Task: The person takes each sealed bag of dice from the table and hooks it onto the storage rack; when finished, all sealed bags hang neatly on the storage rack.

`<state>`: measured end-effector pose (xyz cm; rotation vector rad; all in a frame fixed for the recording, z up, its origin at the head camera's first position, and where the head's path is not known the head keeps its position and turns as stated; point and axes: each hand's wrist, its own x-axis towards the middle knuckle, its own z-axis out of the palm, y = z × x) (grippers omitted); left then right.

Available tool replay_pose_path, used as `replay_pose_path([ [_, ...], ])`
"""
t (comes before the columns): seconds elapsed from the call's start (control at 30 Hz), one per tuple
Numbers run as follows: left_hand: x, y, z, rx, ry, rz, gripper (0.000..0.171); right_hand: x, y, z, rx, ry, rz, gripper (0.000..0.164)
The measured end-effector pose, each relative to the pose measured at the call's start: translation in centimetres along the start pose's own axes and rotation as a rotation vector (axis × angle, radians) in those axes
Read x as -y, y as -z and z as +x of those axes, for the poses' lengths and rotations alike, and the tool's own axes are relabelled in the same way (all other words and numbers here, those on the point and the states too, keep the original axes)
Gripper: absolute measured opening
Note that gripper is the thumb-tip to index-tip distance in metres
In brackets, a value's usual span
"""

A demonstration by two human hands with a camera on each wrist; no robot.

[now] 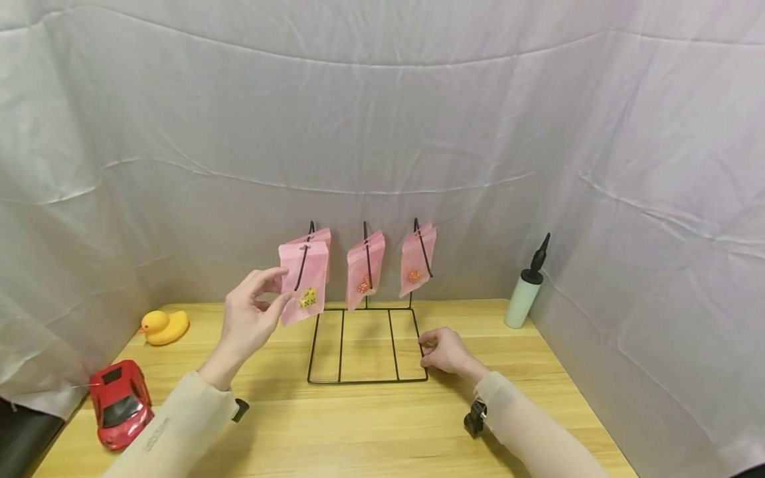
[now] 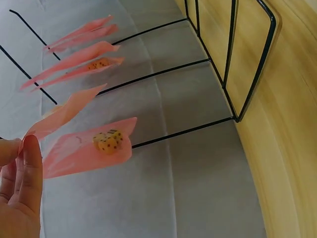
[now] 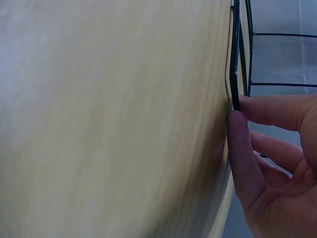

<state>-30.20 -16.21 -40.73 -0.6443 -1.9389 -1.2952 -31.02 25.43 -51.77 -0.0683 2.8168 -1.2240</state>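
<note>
My left hand point(image 1: 254, 312) pinches the left edge of a pink pouch point(image 1: 291, 292) with yellow dice point(image 1: 307, 298) inside. The pouch is at the outer end of the left hook of a black wire rack point(image 1: 340, 345). Behind it, another pink pouch point(image 2: 89, 148) hangs on the same hook, also with yellow dice point(image 2: 108, 142). Pink pouches with orange contents hang on the middle hook point(image 1: 368, 255) and the right hook point(image 1: 423, 245). Thumb and finger of my right hand point(image 3: 277, 163) pinch the right bar of the rack's base, low over the table.
On the wooden table point(image 1: 370, 425), a yellow rubber duck point(image 1: 165, 327) and a red toy car point(image 1: 121, 405) sit at the left. A pale green hand pump point(image 1: 522, 299) with a black nozzle stands at the back right. Grey cloth point(image 1: 382, 133) hangs behind and at the sides.
</note>
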Motion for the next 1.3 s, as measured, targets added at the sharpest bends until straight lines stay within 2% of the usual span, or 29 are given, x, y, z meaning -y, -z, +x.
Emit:
replay_pose_path([
  [0.2,0.6,-0.8,0.3,-0.031,0.019,-0.007,0.047,0.0,0.0,0.0,0.001,0.0,0.002,0.052],
  [0.57,1.5,-2.3,1.0,-0.07,0.051,0.045,0.045,0.0,0.2,0.1,-0.002,-0.011,-0.007,0.053],
  [0.83,2.0,-2.3,0.4,-0.063,0.068,0.079,0.039,0.0,0.0,0.0,-0.005,-0.014,0.003,0.052],
  [1.07,2.2,-1.6,-1.0,-0.013,0.047,0.087,0.033,0.1,0.0,0.0,-0.017,-0.01,0.036,0.05],
  [1.17,2.1,-1.0,-2.3,0.037,0.046,0.108,0.031,-0.1,0.3,-0.4,-0.007,0.009,0.106,0.048],
  [1.3,2.4,0.1,-4.4,0.11,0.066,0.179,0.025,-0.9,1.5,-1.3,-0.016,0.05,0.12,0.046],
])
